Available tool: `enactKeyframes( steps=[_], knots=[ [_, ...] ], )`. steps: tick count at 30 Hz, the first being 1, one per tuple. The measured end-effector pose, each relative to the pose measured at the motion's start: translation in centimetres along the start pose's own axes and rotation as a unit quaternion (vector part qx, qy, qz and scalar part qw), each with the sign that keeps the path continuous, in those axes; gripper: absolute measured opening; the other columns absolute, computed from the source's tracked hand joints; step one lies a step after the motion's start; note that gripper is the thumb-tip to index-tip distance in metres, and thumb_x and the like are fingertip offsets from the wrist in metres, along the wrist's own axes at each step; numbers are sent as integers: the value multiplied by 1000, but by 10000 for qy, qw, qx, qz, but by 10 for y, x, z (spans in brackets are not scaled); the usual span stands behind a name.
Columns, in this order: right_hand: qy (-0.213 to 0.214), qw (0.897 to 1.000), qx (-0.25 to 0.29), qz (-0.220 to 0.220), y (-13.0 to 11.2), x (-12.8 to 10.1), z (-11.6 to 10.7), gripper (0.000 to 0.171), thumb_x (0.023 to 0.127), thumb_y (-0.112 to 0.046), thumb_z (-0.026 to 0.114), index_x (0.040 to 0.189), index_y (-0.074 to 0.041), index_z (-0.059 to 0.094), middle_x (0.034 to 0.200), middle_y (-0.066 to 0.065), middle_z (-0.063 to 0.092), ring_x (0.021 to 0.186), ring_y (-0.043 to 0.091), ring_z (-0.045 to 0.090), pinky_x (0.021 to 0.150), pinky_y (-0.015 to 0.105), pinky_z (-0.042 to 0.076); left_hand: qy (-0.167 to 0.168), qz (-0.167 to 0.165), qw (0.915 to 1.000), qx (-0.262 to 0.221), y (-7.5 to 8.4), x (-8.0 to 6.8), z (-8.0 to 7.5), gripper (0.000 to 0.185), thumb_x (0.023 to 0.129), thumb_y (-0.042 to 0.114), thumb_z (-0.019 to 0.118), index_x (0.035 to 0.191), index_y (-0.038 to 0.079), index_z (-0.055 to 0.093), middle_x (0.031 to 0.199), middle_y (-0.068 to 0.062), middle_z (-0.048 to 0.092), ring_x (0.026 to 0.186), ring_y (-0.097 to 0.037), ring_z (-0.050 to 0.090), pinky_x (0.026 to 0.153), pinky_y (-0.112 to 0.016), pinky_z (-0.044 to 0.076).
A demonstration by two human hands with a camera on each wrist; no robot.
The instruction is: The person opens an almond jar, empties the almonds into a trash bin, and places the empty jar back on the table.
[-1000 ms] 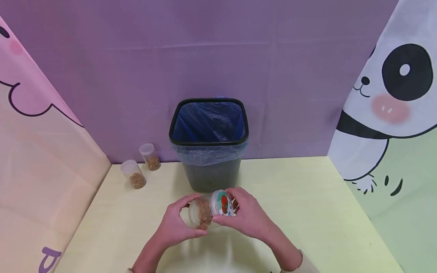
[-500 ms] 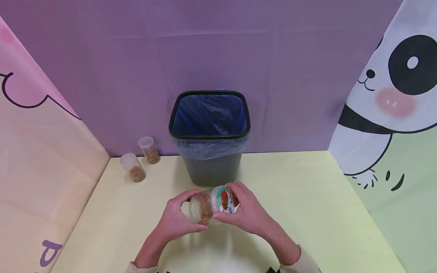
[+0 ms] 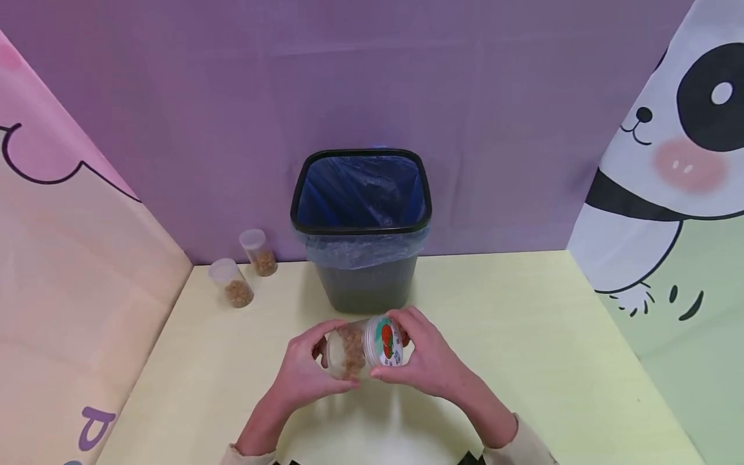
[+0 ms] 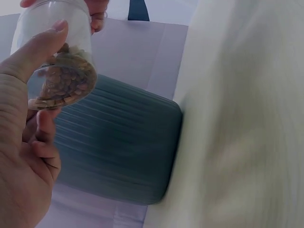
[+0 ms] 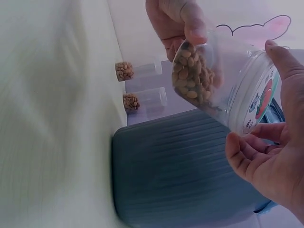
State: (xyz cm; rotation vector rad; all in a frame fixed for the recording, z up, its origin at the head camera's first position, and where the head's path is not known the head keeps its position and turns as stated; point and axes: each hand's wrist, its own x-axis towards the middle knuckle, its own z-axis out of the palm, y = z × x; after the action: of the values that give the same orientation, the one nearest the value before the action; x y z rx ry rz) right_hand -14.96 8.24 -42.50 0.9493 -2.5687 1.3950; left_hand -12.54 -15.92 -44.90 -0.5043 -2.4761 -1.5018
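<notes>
Jar [image 3: 349,352], lid [image 3: 388,342] label unreadable, red picture

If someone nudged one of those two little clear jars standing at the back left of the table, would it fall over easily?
Probably fairly easily. Each small jar looks tall for its narrow base. The brown bits fill only the bottom, which may steady it a little yet leaves it likely light. Being round, it would probably roll across the smooth table once down.

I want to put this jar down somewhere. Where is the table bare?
The table is bare right of the bin, out to the panda curtain. It is also bare left of the left hand. The back-left corner is crowded by two small jars.
</notes>
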Motion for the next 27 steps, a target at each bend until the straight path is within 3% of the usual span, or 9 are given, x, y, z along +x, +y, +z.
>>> enactKeyframes(
  steps=[4, 11, 16, 24, 27],
  knots=[
    [-45, 9999, -23, -106, 2, -2, 1, 70, 69, -52, 84, 121, -14, 57, 96, -8, 49, 82, 10, 47, 65, 28, 48, 0, -163, 9998, -62, 6, -3, 2, 85, 44, 11, 99, 121, 12, 62, 74, -1, 56, 55, -9, 45, 46, -25, 42],
    [149, 9994, -109, -282, 5, -2, 1, 70, 66, -53, 85, 118, -16, 57, 94, -9, 48, 81, 10, 47, 63, 27, 47, -179, -622, 9979, -100, -9, -2, 6, 88, 44, 24, 100, 122, 31, 60, 53, 5, 43, 43, -9, 42, 38, -26, 40],
    [135, 9987, -158, -457, 6, -4, 4, 70, 67, -54, 84, 119, -15, 56, 94, -8, 47, 81, 11, 47, 63, 29, 48, -246, -533, 9982, -113, -13, -6, 5, 86, 45, 29, 99, 122, 33, 59, 52, 7, 43, 40, -11, 42, 37, -28, 40],
    [149, 9957, -399, -824, 4, -4, 0, 75, 66, -54, 84, 121, -13, 56, 105, -9, 50, 85, 6, 50, 69, 26, 51, -252, -479, 9985, -121, -11, -6, 6, 88, 45, 23, 100, 122, 32, 59, 53, 8, 40, 41, -4, 38, 37, -26, 39],
    [0, 9944, -458, -953, 3, -3, -2, 78, 64, -53, 86, 123, -13, 55, 110, -7, 51, 90, 7, 53, 73, 26, 52, -427, -502, 9978, -105, -9, -6, 5, 86, 47, 27, 99, 123, 32, 59, 69, 8, 55, 44, -4, 45, 42, -26, 44]
  ],
)
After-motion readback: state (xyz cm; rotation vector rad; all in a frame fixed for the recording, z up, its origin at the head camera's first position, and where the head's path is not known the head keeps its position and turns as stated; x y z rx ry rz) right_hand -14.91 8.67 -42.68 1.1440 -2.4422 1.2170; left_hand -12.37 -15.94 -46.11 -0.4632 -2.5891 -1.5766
